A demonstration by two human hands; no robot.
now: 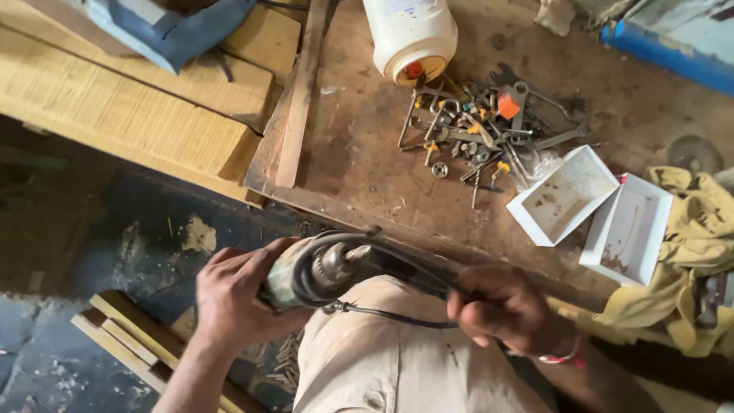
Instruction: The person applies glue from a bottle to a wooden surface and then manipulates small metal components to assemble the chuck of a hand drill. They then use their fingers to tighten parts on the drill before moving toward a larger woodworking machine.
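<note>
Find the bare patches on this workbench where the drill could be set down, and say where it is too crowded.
Bare wood lies on the workbench between the wooden strip and the pile of metal bits, running down to the front edge. Crowded: the pile below the white jar, then the two white boxes and the yellow cloth at right.

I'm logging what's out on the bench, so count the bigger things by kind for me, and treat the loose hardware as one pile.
Power drill, held by the left hand, cord in the right hand: 1
White open boxes: 2
White plastic jar: 1
Pile of loose metal hardware: 1
Yellow cloth: 1
Total: 6
</note>
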